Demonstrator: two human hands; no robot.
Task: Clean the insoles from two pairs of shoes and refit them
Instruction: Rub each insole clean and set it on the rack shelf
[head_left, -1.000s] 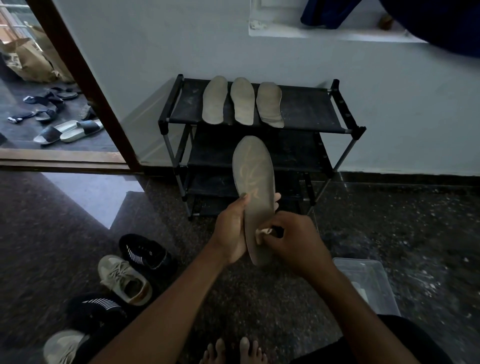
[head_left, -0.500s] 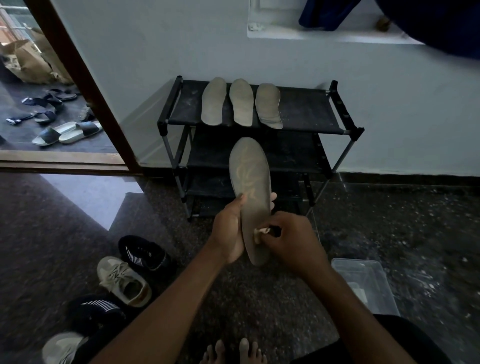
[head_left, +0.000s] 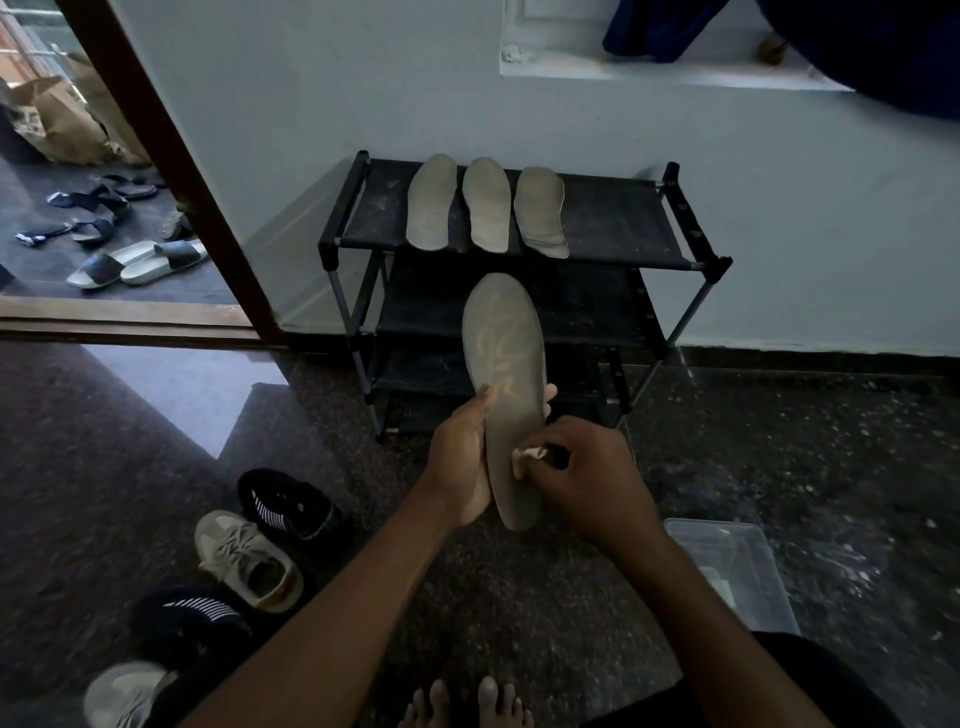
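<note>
Now my left hand (head_left: 460, 457) grips the insole (head_left: 506, 374) around its middle, thumb on the face and fingers behind, toe end up in front of the shoe rack (head_left: 613, 228). My right hand (head_left: 592, 478) pinches a small cloth (head_left: 524, 460) against its heel half. It looks light, thin and bendy, so I judge a hold at the waist should stop it folding. On the top shelf lie three other insoles (head_left: 485, 205).

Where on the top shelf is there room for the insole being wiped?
On the top shelf, a wide bare patch lies between the rightmost insole and the right posts; a narrower one left of the leftmost insole. The middle is crowded: three insoles side by side.
</note>
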